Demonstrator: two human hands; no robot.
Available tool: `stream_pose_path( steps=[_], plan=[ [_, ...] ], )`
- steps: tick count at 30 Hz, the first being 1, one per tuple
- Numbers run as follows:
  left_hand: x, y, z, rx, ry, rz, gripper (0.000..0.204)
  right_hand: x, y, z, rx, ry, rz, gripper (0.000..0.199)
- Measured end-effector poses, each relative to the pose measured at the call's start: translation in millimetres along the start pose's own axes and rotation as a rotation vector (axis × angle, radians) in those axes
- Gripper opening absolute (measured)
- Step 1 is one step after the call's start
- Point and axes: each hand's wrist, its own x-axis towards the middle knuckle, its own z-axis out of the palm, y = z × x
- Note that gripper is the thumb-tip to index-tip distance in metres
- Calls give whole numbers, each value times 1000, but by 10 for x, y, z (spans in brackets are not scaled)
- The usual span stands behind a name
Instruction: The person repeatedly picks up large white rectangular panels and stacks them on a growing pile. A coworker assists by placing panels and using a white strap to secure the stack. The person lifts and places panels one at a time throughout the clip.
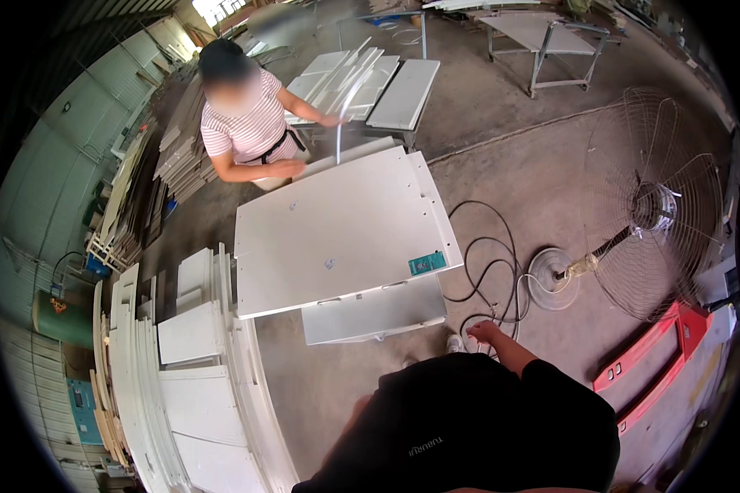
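From the head view, bare concrete floor (501,156) opens right of the large white panel (337,230), whose near edge overhangs a smaller board (374,312). The right hand (483,332) hangs loosely open near black cables (485,271). Left hand's grip cannot be told.

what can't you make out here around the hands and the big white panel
- Left hand: hidden in the head view behind the person's own black shirt.
- Right hand: too small to tell how the fingers are set.
- Supports under the white panel: covered by the panel.
- Small teal tag: too small to identify.
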Motion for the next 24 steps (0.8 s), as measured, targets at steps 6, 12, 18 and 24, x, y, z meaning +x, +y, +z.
stream_pose_path(
  steps=[6,12,18,24],
  plan=[
    [380,-1085,217,279,-36,144,27,-315,46,227,-30,-5,26,38],
    [718,-2308,569,-109,-152,-81,21,-505,649,379,-285,63,-11,38],
    [495,-2740,459,-127,-127,-314,20,-957,852,453,-545,121,-307,32],
    [256,-2322,219,-562,44,-586,18,-531,780,380,-584,2,-254,32]
  ],
)
